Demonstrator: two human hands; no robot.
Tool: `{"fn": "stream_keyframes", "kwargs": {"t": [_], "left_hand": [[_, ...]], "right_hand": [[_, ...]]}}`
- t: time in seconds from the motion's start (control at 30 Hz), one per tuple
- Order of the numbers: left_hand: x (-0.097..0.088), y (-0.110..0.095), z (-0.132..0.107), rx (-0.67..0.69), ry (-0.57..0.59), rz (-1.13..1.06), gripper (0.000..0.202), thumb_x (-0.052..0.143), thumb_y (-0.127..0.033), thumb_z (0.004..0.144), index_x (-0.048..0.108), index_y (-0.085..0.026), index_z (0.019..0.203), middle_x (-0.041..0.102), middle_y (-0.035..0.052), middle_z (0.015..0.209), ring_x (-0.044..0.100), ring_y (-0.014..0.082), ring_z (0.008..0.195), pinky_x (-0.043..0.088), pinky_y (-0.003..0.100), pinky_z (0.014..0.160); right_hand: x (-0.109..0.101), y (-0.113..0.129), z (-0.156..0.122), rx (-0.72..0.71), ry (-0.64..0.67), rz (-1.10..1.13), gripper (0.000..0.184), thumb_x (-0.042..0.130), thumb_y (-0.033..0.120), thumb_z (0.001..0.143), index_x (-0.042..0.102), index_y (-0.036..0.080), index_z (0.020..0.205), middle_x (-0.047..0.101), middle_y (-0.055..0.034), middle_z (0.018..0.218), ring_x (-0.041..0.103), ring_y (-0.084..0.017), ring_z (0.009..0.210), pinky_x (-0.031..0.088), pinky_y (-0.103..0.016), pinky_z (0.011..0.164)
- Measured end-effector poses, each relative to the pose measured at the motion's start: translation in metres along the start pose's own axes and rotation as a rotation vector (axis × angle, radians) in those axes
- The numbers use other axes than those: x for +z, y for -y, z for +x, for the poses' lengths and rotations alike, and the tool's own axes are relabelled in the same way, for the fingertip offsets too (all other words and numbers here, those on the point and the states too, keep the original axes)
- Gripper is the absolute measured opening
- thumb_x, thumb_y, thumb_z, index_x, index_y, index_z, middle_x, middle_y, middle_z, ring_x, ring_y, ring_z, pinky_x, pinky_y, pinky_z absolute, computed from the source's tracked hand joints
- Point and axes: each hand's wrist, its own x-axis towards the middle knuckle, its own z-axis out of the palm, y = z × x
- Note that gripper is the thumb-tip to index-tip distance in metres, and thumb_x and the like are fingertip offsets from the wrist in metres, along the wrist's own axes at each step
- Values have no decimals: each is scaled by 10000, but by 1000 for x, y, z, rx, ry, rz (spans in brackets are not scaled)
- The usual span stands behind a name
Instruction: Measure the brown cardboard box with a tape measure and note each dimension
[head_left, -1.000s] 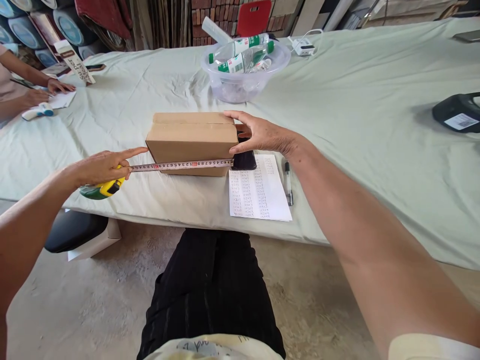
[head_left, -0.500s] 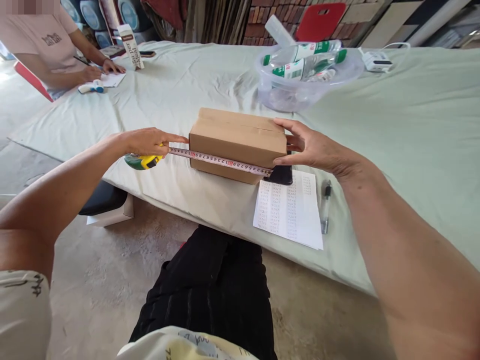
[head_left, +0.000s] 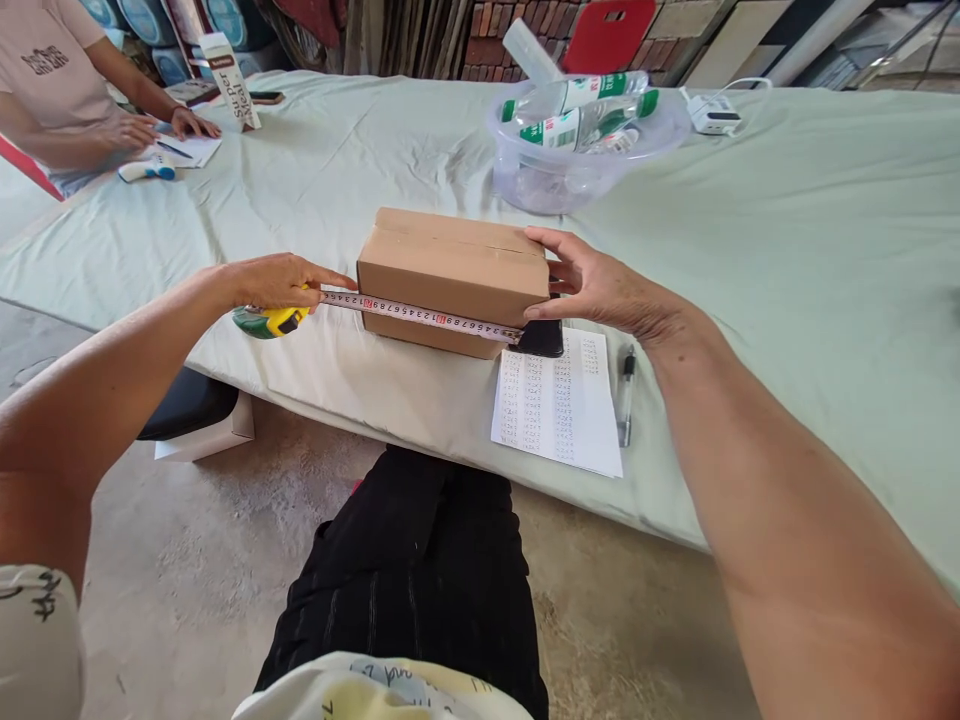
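Observation:
A brown cardboard box [head_left: 450, 280] lies on the cloth-covered table in front of me. My left hand [head_left: 274, 282] is closed on a yellow and green tape measure [head_left: 279, 320], its index finger stretched to the box's left edge. The pulled-out tape blade [head_left: 420, 313] runs along the box's near side, its end by the right corner. At the box's right end, my right hand [head_left: 592, 285] grips it, fingertips at the top edge and thumb on the near side. Partly under that corner is a flat black object [head_left: 544, 340], probably a phone.
Handwritten paper [head_left: 555, 410] and a pen [head_left: 627, 395] lie near the table's front edge. Behind the box stands a clear basin [head_left: 570, 185] of plastic bottles. Another person [head_left: 67, 90] sits at the far left by a carton [head_left: 229, 85]. A black stool seat [head_left: 187, 405] is below.
The whole view has shifted, so things sit slightly further left and up. My hands, the tape and the box keep their places. The other person's pen now lies on their paper, out of the fingers.

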Motion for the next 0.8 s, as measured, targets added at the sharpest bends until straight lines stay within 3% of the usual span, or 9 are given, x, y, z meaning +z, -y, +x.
{"fn": "stream_keyframes", "kwargs": {"t": [0.17, 0.27, 0.4, 0.5, 0.57, 0.63, 0.8], "left_hand": [[10, -7, -13, 37, 98, -15, 610, 458, -373, 843, 688, -255, 1395, 777, 35, 968, 672, 205, 841, 476, 269, 814], [26, -8, -25, 31, 149, -75, 599, 470, -400, 838, 711, -251, 1365, 767, 19, 895, 658, 185, 766, 485, 253, 759], [52, -7, -49, -9, 185, -333, 538, 530, -443, 829, 757, -240, 1273, 733, 15, 827, 602, 158, 661, 457, 232, 616], [73, -9, -70, -58, 186, -665, 376, 607, -479, 831, 789, -206, 1013, 673, 27, 753, 530, 140, 577, 433, 243, 543], [90, -15, -83, -61, 105, -941, 313, 682, -478, 815, 750, -195, 932, 652, 33, 733, 563, 156, 624, 460, 251, 569], [108, -25, -93, -93, 56, -1165, 306, 724, -466, 817, 725, -200, 968, 654, 35, 747, 598, 170, 662, 490, 265, 605], [147, -66, -103, -234, -106, -1446, 379, 754, -440, 812, 713, -209, 1110, 661, 24, 756, 602, 162, 649, 484, 259, 578]], "right_hand": [[-1, -1, -1, -15, -8, -16, 965, 912, 392, 616, 482, 372, 1479, 446, -39, 1595, 432, -452, 1457, 394, -707, 1184], [0, 0, -1, -9, -3, -4, 959, 898, 375, 623, 477, 375, 1485, 425, -39, 1611, 436, -443, 1451, 398, -705, 1184], [2, 3, -1, -9, 2, 20, 959, 874, 364, 640, 458, 373, 1504, 435, -32, 1609, 454, -430, 1435, 420, -689, 1177], [4, 2, 0, -24, -33, 8, 955, 874, 405, 642, 459, 376, 1502, 413, -26, 1629, 444, -431, 1442, 409, -684, 1180], [5, -1, 2, -34, -80, -8, 939, 876, 459, 642, 476, 383, 1488, 409, -20, 1634, 446, -428, 1443, 391, -676, 1191], [6, -5, 5, -44, -125, 7, 886, 853, 541, 668, 503, 382, 1467, 456, -21, 1602, 477, -415, 1423, 391, -657, 1195], [11, -12, 4, 31, -156, 130, 841, 733, 730, 740, 535, 317, 1446, 604, -74, 1463, 521, -393, 1397, 468, -660, 1119]]}}
